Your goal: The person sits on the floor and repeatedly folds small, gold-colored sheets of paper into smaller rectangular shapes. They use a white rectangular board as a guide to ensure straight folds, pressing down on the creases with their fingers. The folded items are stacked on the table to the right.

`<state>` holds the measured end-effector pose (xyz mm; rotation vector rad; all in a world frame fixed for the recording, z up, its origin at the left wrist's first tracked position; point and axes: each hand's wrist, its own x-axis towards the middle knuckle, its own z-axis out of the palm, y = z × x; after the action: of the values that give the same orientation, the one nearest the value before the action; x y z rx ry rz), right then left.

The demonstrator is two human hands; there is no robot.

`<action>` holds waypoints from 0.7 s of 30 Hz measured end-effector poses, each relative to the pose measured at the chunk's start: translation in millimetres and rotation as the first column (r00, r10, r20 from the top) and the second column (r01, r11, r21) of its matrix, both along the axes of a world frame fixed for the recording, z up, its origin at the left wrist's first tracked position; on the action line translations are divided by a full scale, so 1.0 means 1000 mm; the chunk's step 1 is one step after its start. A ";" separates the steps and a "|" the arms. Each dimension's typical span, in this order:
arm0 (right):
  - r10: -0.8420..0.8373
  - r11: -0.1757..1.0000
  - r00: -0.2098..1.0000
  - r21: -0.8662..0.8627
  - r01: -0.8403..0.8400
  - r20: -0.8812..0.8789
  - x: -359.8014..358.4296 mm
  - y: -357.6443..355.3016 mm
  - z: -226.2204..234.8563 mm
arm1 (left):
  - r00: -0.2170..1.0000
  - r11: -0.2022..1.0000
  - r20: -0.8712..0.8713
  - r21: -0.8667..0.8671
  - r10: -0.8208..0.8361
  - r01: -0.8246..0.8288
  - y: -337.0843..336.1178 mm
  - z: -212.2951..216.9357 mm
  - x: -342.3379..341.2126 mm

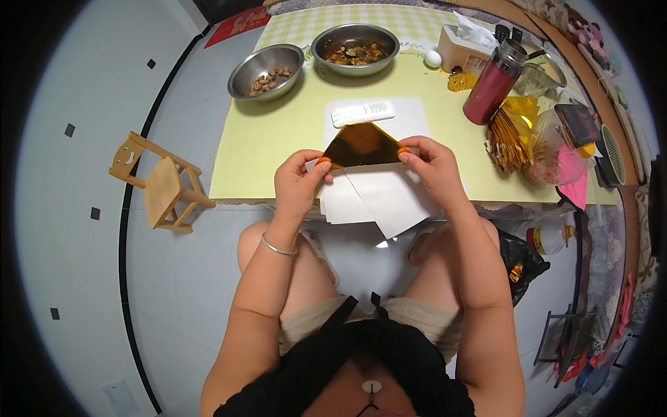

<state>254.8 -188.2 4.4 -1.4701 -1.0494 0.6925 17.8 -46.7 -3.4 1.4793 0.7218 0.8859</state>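
Between my hands is a sheet of shiny gold foil paper [363, 147], its upper corners slanted so that it narrows toward the far side. My left hand [300, 177] pinches its left corner between thumb and fingers. At the right corner, my right hand [434, 167] grips it the same way. Below the foil, white paper sheets [375, 198] lie at the table's near edge, one jutting past it. Just beyond the foil rests a flat white case [363, 113] on more white paper.
On the yellow table [243, 160] stand a bowl of nuts [267, 80], a bowl of food [354, 52], an egg [432, 59], a tissue box [465, 48] and a red thermos [495, 82]. Gold foil pieces [513, 135] lie at right. A small wooden chair [163, 184] stands left.
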 end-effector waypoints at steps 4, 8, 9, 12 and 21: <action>-0.082 0.986 0.944 0.113 0.124 -0.321 -0.004 0.001 0.006 | 0.989 0.972 0.144 -0.237 0.022 0.013 0.004 -0.003 -0.001; -0.100 0.963 0.934 0.201 0.177 -0.343 -0.008 0.004 0.003 | 0.974 0.951 0.224 -0.308 0.035 0.037 0.005 -0.002 -0.001; -0.100 0.961 0.935 0.210 0.180 -0.341 -0.010 0.004 0.004 | 0.967 0.951 0.252 -0.303 0.021 0.059 0.006 -0.003 -0.002; -0.094 0.956 0.939 0.235 0.178 -0.330 -0.013 0.003 0.006 | 0.939 0.941 0.343 -0.319 0.004 0.112 0.006 -0.003 -0.004; -0.061 0.946 0.944 0.283 0.157 -0.323 -0.017 0.000 0.002 | 0.950 0.972 0.309 -0.232 0.049 0.025 0.002 -0.008 -0.005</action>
<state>237.5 -188.5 6.8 -1.0998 -0.7825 0.6257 13.1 -44.7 -11.6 1.0950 0.5762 0.9823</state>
